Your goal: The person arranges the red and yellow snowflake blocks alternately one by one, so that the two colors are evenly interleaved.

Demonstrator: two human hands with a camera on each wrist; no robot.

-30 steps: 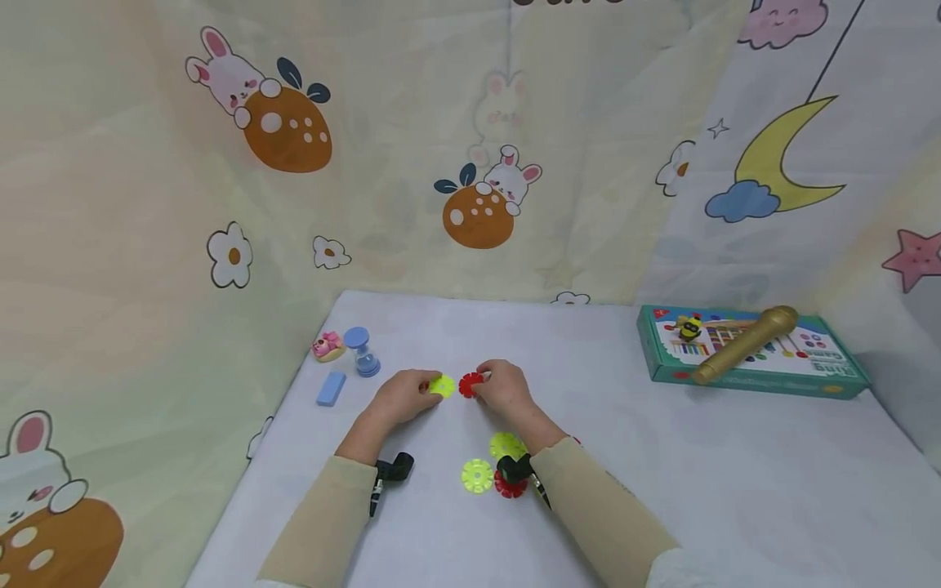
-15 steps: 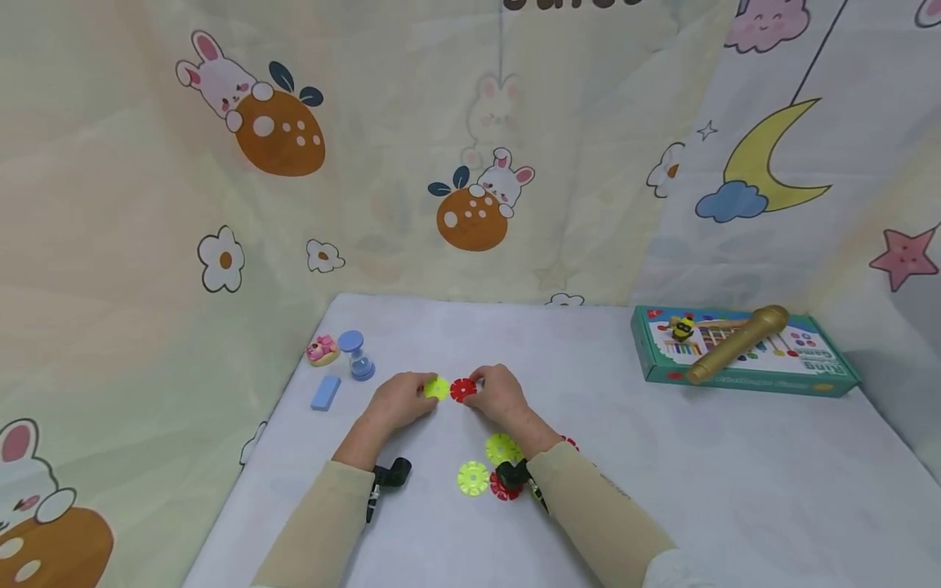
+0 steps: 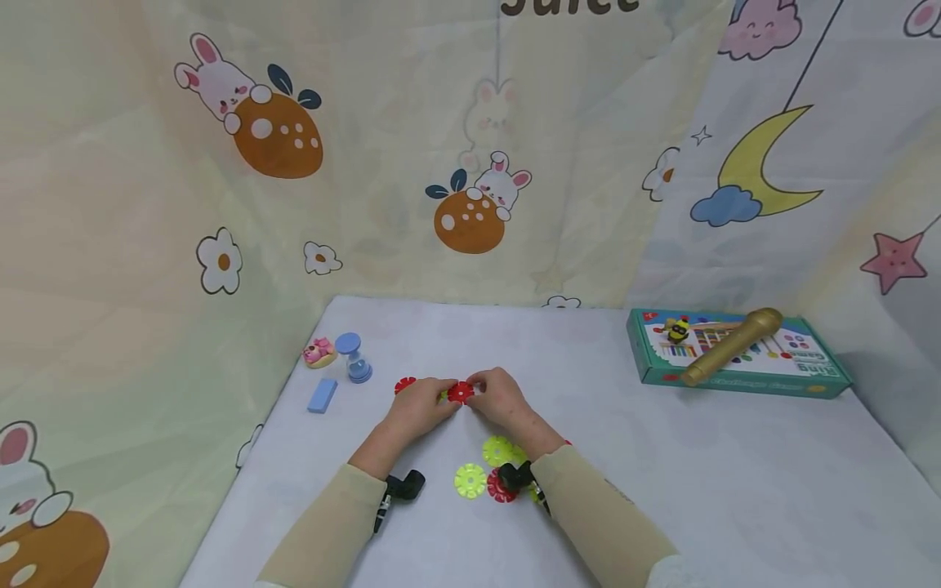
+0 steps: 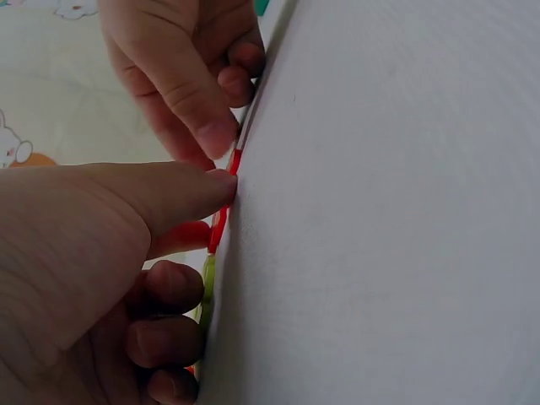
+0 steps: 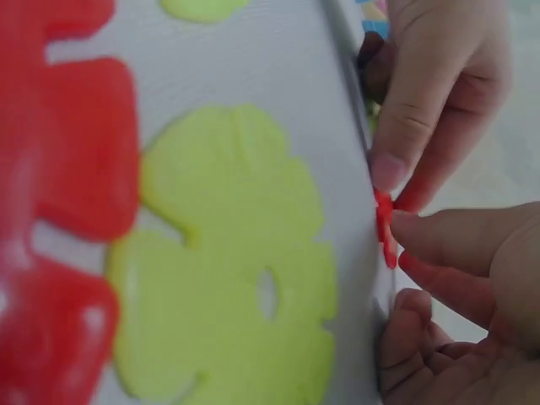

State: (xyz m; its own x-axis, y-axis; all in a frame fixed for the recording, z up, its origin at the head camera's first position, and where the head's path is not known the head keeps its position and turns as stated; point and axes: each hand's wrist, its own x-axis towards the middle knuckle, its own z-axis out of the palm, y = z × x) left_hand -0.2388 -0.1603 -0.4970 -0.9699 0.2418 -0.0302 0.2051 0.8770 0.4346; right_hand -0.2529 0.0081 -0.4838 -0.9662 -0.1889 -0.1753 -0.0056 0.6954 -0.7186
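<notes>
Between my two hands a red notched plastic disc (image 3: 461,393) lies close over the tabletop. My left hand (image 3: 421,408) pinches it from the left, its thumb on the disc's edge in the left wrist view. From the other side my right hand (image 3: 507,400) pinches the same disc between thumb and fingertips. Against its left edge is a yellow-green disc (image 4: 208,287), mostly hidden under my left hand. Another red disc (image 3: 404,384) peeks out beyond the left knuckles.
Yellow-green discs (image 3: 470,481) and a red one (image 3: 500,487) lie by my right wrist. At left are an hourglass (image 3: 354,358), a blue block (image 3: 322,396) and a pink toy (image 3: 319,353). A golden microphone (image 3: 732,347) rests on a green box (image 3: 742,380).
The red and yellow-green discs have come together from slightly apart. My left hand has shifted right from the yellow-green disc to the red one, exposing another red disc behind it.
</notes>
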